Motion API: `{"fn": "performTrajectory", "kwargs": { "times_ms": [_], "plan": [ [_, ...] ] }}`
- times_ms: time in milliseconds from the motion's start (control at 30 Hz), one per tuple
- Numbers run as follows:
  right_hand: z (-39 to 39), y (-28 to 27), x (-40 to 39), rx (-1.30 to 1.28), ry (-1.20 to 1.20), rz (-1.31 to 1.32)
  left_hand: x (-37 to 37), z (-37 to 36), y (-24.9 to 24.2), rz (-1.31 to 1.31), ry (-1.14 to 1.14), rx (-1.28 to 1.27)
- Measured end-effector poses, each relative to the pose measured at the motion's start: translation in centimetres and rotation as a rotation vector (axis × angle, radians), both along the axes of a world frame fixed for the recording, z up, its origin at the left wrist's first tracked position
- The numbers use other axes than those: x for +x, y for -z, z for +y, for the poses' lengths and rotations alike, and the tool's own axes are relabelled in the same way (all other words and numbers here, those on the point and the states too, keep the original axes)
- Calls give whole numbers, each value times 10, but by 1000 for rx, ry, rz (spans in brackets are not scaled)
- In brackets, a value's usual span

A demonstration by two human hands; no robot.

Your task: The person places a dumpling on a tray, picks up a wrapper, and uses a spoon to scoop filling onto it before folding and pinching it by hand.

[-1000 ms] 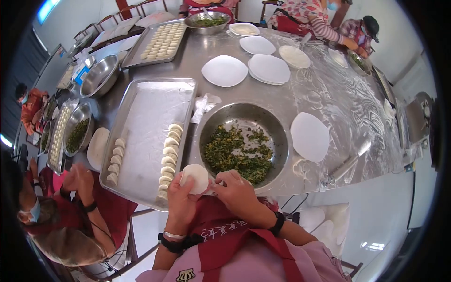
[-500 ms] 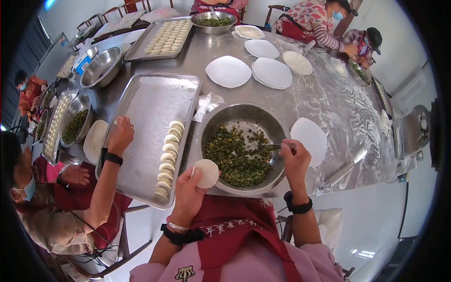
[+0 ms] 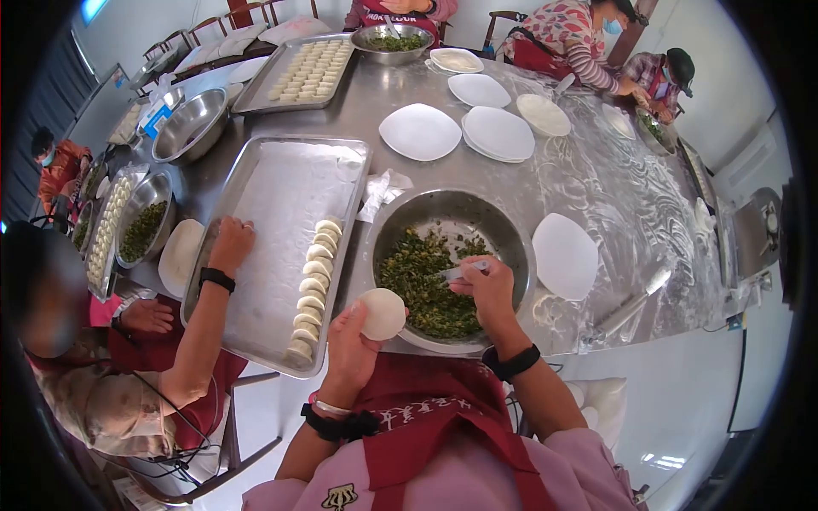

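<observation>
At far left a person in orange [image 3: 64, 175] sits beyond a narrow tray [image 3: 128, 180] of small pale pieces; next come a smaller bowl [image 3: 164, 189] of green filling, a blue-and-white box [image 3: 156, 117], an oval white plate [image 3: 180, 254] and a wide steel bowl [image 3: 194, 128]. A neighbour's forearm [image 3: 204, 319] reaches over the left edge of the large metal tray [image 3: 264, 221], covering part of it; a row of dumplings [image 3: 313, 285] lines its right side. Crumpled white paper [image 3: 383, 194] sits between tray and mixing bowl. The left hand [image 3: 351, 353] pinches a round dough wrapper [image 3: 385, 315], thumb in front, just at the near left rim of the mixing bowl [image 3: 504, 228]. Over the chopped greens inside it, the right hand [image 3: 492, 296] is closed around the handle of a spoon [image 3: 460, 272], whose tip is unclear. White plates [image 3: 419, 132] lie behind, one more plate [image 3: 565, 255] just right of the bowl, then the flour-smeared table [image 3: 588, 192]. White characters cross the wearer's red apron [image 3: 422, 379], too creased to read; lettering on a far apron [image 3: 389, 17] is blurred.
</observation>
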State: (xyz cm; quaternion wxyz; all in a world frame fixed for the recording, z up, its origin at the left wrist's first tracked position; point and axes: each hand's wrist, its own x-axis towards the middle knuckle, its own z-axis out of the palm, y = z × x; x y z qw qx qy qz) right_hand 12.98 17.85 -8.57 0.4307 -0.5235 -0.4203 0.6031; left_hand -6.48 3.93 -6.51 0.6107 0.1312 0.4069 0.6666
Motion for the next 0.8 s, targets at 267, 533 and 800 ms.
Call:
{"fn": "performTrajectory", "kwargs": {
  "times_ms": [267, 533, 800],
  "plan": [
    [3, 8, 7, -196, 60, 210, 1, 0, -1, 17, -5, -2],
    [3, -3, 19, -210, 38, 344, 0, 1, -7, 28, 0, -20],
    [-2, -45, 38, -143, 53, 381, 9, 22, -19, 15, 19, -4]
  ]
}}
